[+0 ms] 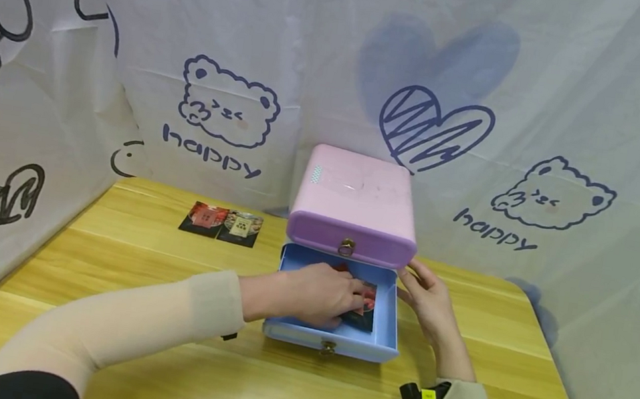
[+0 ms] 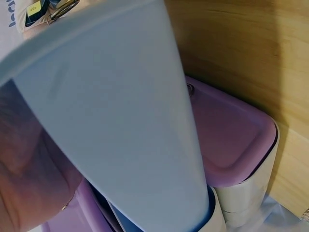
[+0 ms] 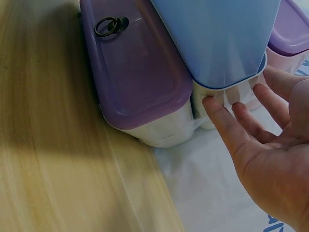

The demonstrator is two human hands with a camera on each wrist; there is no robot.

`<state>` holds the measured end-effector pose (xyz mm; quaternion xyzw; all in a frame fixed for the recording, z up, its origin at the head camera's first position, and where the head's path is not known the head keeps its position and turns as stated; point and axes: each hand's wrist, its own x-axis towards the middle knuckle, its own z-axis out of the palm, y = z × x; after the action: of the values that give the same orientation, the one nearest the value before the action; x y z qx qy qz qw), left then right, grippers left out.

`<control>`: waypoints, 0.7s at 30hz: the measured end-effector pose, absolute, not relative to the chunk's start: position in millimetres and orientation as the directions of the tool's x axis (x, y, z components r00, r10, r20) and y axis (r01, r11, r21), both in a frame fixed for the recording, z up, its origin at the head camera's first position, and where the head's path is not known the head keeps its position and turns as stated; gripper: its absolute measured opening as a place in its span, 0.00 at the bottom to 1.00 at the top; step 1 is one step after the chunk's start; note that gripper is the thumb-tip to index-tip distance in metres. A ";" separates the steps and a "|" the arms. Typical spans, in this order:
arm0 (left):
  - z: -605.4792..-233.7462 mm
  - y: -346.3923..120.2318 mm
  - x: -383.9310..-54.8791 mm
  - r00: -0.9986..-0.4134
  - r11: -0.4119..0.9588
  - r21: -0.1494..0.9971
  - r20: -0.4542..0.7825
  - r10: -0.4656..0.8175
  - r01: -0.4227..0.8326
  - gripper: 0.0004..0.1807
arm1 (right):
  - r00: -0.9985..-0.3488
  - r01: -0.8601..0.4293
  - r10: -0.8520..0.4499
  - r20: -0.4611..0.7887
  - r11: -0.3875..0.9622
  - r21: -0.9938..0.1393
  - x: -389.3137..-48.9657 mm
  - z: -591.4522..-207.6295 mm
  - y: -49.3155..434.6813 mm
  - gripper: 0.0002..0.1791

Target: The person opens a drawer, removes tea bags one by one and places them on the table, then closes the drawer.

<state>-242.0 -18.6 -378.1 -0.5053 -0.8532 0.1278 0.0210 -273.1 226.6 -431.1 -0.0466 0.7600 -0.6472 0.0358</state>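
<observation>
A pink and purple drawer box (image 1: 360, 191) stands at the table's back, its blue drawer (image 1: 331, 346) pulled out below the top purple front. My left hand (image 1: 314, 293) reaches into this drawer, fingers over a dark packet with red pictures (image 1: 364, 313). I cannot tell whether they pinch it, since the thumb side is hidden. In the left wrist view, the drawer's blue side covers most of that hand (image 2: 31, 169). Spread fingers of my right hand (image 1: 430, 308) touch the box's right side; the right wrist view shows fingertips at the pale casing (image 3: 199, 104) around the drawer.
Two flat packets, one red (image 1: 204, 219) and one yellowish (image 1: 240, 227), lie at the table's back left. Below the blue drawer is another purple drawer (image 3: 137, 67) with a ring pull. A printed white curtain (image 1: 245, 28) hangs behind the wooden table (image 1: 199, 379).
</observation>
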 end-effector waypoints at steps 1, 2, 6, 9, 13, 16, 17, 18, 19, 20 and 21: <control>-378.3 -19.6 -242.1 -0.483 0.453 -0.235 -0.085 0.872 0.860 0.24 | -0.993 -0.024 -0.115 0.006 0.158 -0.987 -273.1 -431.4 226.8 0.30; -378.6 -20.6 -242.4 -0.476 0.449 -0.232 -0.074 0.876 0.863 0.24 | -0.993 -0.026 -0.114 0.008 0.157 -0.987 -273.0 -431.5 226.7 0.30; -377.6 -23.2 -242.7 -0.472 0.451 -0.211 -0.056 0.880 0.867 0.22 | -0.994 -0.025 -0.106 0.010 0.149 -0.988 -271.8 -430.3 226.2 0.29; -377.4 -24.7 -242.5 -0.472 0.455 -0.206 -0.040 0.880 0.866 0.23 | -0.994 -0.023 -0.105 0.008 0.144 -0.989 -271.3 -430.1 225.8 0.29; -378.5 -26.3 -242.7 -0.468 0.459 -0.213 0.009 0.884 0.863 0.21 | -0.994 -0.025 -0.106 0.009 0.147 -0.989 -271.3 -430.3 225.7 0.28; -379.4 -27.1 -243.1 -0.466 0.467 -0.236 0.064 0.882 0.852 0.19 | -0.994 -0.031 -0.109 0.015 0.147 -0.989 -271.6 -431.0 225.7 0.29; -379.4 -27.3 -243.0 -0.465 0.471 -0.245 0.083 0.881 0.848 0.17 | -0.994 -0.032 -0.109 0.015 0.150 -0.988 -271.7 -431.2 225.9 0.29; -379.4 -27.6 -243.1 -0.462 0.472 -0.259 0.100 0.881 0.843 0.16 | -0.994 -0.033 -0.109 0.016 0.154 -0.987 -271.7 -431.4 225.9 0.29; -379.1 -27.8 -243.0 -0.459 0.472 -0.275 0.114 0.881 0.838 0.15 | -0.994 -0.034 -0.109 0.017 0.158 -0.987 -271.9 -431.6 226.0 0.29; -378.5 -28.1 -243.0 -0.455 0.472 -0.288 0.129 0.881 0.833 0.14 | -0.994 -0.035 -0.109 0.018 0.161 -0.986 -272.1 -431.9 226.1 0.30; -377.9 -28.6 -242.8 -0.450 0.471 -0.302 0.142 0.882 0.829 0.13 | -0.994 -0.038 -0.110 0.020 0.163 -0.986 -272.3 -432.1 226.1 0.30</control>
<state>-242.8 -28.6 -377.9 -0.5053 -0.8462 0.0946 0.1404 -272.3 226.1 -432.1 -0.0485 0.7621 -0.6450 0.0283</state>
